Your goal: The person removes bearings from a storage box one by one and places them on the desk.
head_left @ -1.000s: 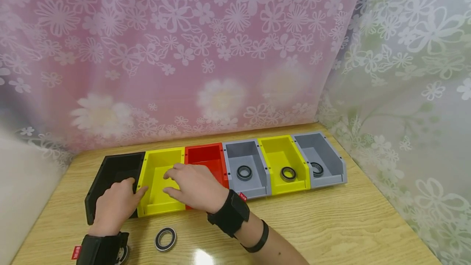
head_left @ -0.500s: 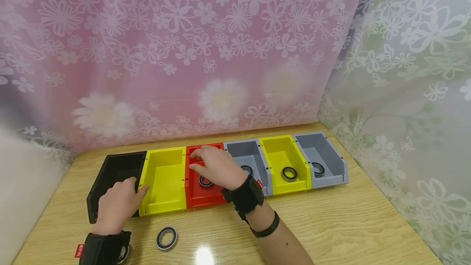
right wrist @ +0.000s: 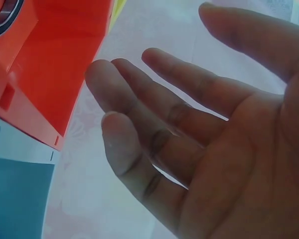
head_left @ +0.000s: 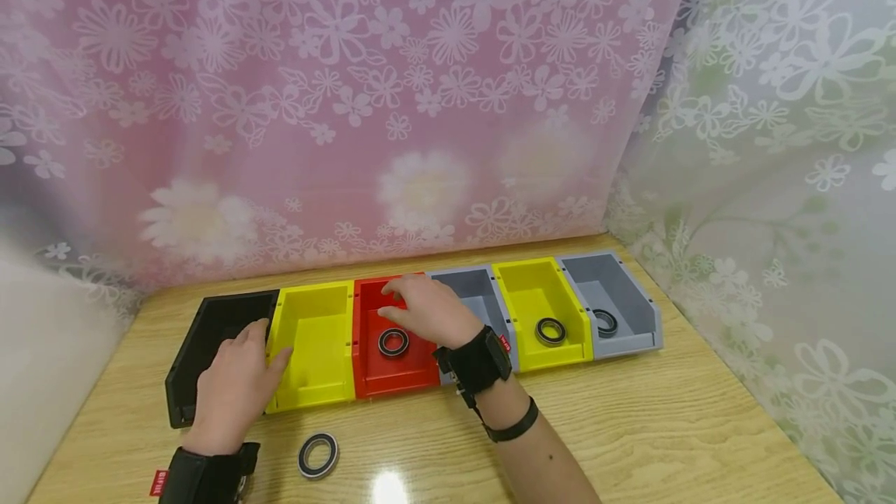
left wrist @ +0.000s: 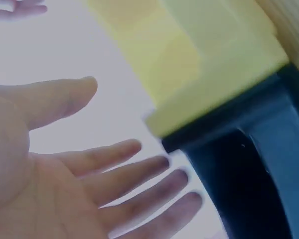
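My right hand is above the red bin and the left grey bin, fingers slightly bent and holding nothing. A ball bearing, a dark ring with metal edges, lies flat in the red bin; part of this bearing also shows in the right wrist view. My left hand hovers over the border of the black bin and the left yellow bin. In the left wrist view its fingers spread apart, nothing in them. Another bearing lies on the table before the yellow bin.
The bins stand side by side in a row. Bearings also lie in the right yellow bin, its bearing near the front, and in the far-right grey bin. A flowered curtain hangs behind the wooden table.
My right hand has moved right from over the left yellow bin, uncovering the bearing in the red bin. My left hand has shifted slightly right and up.
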Demonstrator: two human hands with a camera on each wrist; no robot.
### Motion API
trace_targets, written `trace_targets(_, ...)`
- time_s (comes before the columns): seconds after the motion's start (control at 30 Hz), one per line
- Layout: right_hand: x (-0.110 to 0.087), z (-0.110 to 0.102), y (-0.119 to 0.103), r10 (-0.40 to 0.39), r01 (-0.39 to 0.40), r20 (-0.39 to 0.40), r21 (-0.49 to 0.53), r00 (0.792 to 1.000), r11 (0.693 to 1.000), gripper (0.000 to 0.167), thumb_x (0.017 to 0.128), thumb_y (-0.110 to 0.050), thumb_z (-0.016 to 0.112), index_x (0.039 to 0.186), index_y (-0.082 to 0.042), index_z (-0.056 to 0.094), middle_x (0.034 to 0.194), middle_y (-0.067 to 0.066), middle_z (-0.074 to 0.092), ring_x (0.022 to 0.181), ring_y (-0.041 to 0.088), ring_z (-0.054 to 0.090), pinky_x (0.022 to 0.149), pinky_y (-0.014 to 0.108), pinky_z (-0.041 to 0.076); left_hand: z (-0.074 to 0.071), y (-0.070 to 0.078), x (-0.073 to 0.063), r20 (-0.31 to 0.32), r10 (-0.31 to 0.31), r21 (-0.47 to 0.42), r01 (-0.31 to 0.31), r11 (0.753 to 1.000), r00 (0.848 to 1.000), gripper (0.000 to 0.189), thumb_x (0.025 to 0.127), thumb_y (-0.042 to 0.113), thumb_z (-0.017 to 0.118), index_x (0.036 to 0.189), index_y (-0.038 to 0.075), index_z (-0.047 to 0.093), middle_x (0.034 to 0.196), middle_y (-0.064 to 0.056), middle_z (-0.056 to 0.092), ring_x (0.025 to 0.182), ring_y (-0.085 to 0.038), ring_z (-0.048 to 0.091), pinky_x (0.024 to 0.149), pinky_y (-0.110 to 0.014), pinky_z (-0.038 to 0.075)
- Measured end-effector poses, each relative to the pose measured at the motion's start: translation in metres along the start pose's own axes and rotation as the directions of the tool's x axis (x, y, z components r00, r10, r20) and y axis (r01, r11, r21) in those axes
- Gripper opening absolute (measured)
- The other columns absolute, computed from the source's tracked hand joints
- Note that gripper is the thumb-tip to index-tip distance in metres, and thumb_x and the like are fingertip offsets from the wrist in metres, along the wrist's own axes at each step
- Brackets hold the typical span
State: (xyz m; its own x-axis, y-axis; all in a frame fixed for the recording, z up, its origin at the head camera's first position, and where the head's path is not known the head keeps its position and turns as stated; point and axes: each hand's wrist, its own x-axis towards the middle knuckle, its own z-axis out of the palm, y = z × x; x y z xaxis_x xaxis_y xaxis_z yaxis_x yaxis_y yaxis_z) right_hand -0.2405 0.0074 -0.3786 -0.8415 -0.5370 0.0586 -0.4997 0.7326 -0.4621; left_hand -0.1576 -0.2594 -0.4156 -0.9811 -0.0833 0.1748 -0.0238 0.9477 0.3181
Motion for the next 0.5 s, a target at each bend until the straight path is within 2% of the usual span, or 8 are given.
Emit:
trace_targets(0.07,0.000,0.000,0.001,0.004,-0.004,0.004,0.002,1.000,1.000,0.042,0.102,-0.035,0.067,0.137,-0.011,0.065,0.127,0.007,0.069,0.106,0.019,0.064,0.085,0.034,0.054,0.000,0.009,-0.003,-0.077,0.039,-0.025,-0.041,0.999,0.996,0.060,0.095,0.022,0.075,0.138,-0.013,0.052,0.134,-0.038,0.056,0.113,-0.054,0.058,0.080,-0.066,0.054)
trace_targets(0.17,0.001,0.001,0.003,0.008,-0.008,0.008,0.002,1.000,1.000,0.043,0.101,-0.035,0.068,0.137,-0.011,0.066,0.126,0.007,0.070,0.104,0.018,0.064,0.083,0.032,0.054,-0.001,0.025,-0.005,-0.152,0.082,-0.088,-0.096,0.991,0.985,0.046,0.094,0.017,0.074,0.131,-0.008,0.061,0.123,-0.031,0.066,0.091,-0.044,0.065,0.066,-0.051,0.057)
trace_targets(0.23,0.001,0.001,0.003,0.013,-0.013,0.011,0.003,1.000,1.000,0.042,0.101,-0.035,0.068,0.136,-0.012,0.066,0.126,0.007,0.070,0.103,0.018,0.064,0.082,0.031,0.054,0.001,0.036,-0.007,-0.175,0.102,-0.133,-0.127,0.983,0.979,0.038,0.094,0.014,0.073,0.127,-0.004,0.066,0.112,-0.025,0.072,0.069,-0.032,0.062,0.049,-0.039,0.050)
trace_targets(0.3,0.001,0.001,0.003,0.016,-0.016,0.013,0.004,1.000,1.000,0.043,0.101,-0.035,0.068,0.136,-0.011,0.066,0.126,0.007,0.070,0.102,0.018,0.064,0.082,0.031,0.054,0.007,0.046,-0.008,-0.178,0.118,-0.152,-0.146,0.978,0.977,0.034,0.094,0.014,0.072,0.124,-0.002,0.068,0.106,-0.021,0.075,0.058,-0.023,0.056,0.043,-0.030,0.040)
trace_targets(0.4,0.002,0.001,0.003,0.020,-0.020,0.013,0.006,1.000,1.000,0.043,0.101,-0.035,0.068,0.136,-0.011,0.066,0.125,0.008,0.070,0.101,0.017,0.065,0.081,0.030,0.054,0.019,0.055,-0.009,-0.146,0.131,-0.142,-0.152,0.978,0.981,0.036,0.094,0.016,0.075,0.123,-0.003,0.067,0.105,-0.019,0.075,0.052,-0.018,0.049,0.042,-0.028,0.036)
trace_targets(0.5,0.001,0.001,0.002,0.022,-0.022,0.012,0.006,1.000,1.000,0.043,0.101,-0.036,0.068,0.136,-0.011,0.066,0.124,0.007,0.071,0.098,0.016,0.065,0.078,0.029,0.054,0.030,0.060,-0.012,-0.089,0.127,-0.122,-0.137,0.983,0.988,0.040,0.093,0.020,0.076,0.122,-0.005,0.067,0.102,-0.018,0.076,0.055,-0.020,0.056,0.043,-0.028,0.038)
